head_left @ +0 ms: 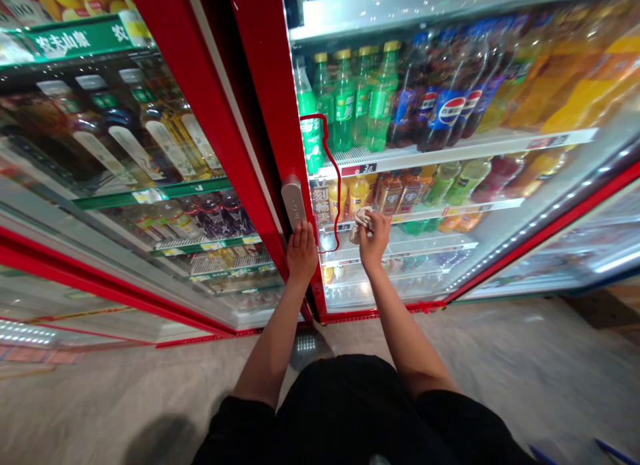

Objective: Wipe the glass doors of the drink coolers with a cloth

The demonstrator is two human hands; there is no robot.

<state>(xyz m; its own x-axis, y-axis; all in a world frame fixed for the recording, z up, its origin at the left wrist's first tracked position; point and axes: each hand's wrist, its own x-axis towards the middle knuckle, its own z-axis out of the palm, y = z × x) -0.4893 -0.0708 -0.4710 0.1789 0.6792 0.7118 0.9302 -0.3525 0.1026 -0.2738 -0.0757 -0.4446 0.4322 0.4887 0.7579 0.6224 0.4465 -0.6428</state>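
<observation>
My right hand (pixel 375 242) holds a crumpled pale cloth (pixel 363 218) against the glass door (pixel 400 252) of a red-framed drinks fridge. My left hand (pixel 302 250) lies flat at the lower end of the grey door handle (pixel 293 200), with its fingers stretched out. A red outline (pixel 339 185) runs down the glass between my two hands. Behind the glass stand green soda bottles (pixel 345 98), and cola bottles (pixel 450 108) are to the right of them. Orange drink bottles (pixel 359 193) sit on the shelf just above the cloth.
To the left is another red-framed fridge door, with dark bottles (pixel 130 138) on green-edged shelves (pixel 155 193). A further fridge (pixel 575 238) stands at the right. Grey floor (pixel 485 358) lies below, and a brown box (pixel 603 308) is at the right edge.
</observation>
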